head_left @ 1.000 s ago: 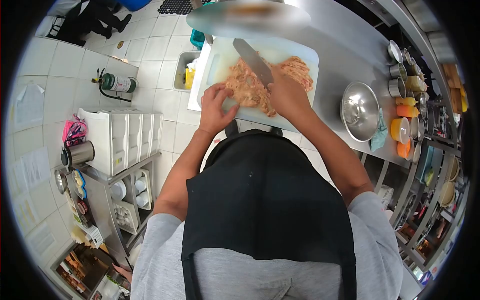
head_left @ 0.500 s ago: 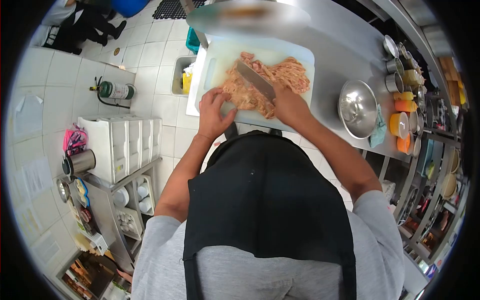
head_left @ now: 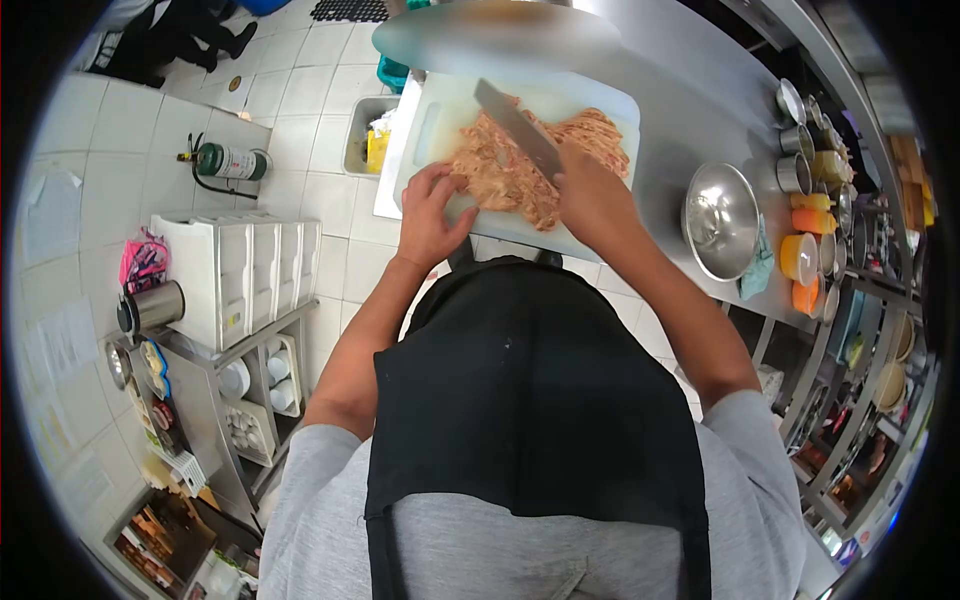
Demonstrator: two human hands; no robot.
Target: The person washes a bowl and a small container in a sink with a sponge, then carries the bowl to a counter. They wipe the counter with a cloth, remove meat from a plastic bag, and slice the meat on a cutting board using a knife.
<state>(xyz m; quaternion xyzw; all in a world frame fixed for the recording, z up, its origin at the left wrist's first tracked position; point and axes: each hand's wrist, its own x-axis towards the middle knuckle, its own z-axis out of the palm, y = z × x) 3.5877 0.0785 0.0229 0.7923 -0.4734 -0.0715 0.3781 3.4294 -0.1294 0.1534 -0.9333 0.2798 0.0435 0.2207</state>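
A wide-bladed cleaver (head_left: 517, 130) is gripped by its handle in my right hand (head_left: 597, 200). Its blade slants up and left over a spread of chopped raw meat (head_left: 497, 178). A second part of the meat lies to the right of the blade. Under it is a white cutting board (head_left: 443, 112), which sits at the counter's near edge. My left hand (head_left: 434, 214) rests at the board's near left edge, thumb and fingers apart, with fingertips right at the meat's left side. Nothing shows in that hand.
Right of the board stands a steel bowl (head_left: 719, 222) beside a teal cloth (head_left: 755, 262). Small tubs, among them a yellow tub (head_left: 799, 258), line the counter's back. A grey bin (head_left: 369, 135) is on the floor at left. A person (head_left: 185, 35) stands far left.
The cleaver has lifted and shifted up, its blade now steeper in view. My right hand moved slightly with it. My left hand stays by the meat. The whole view has shifted a little.
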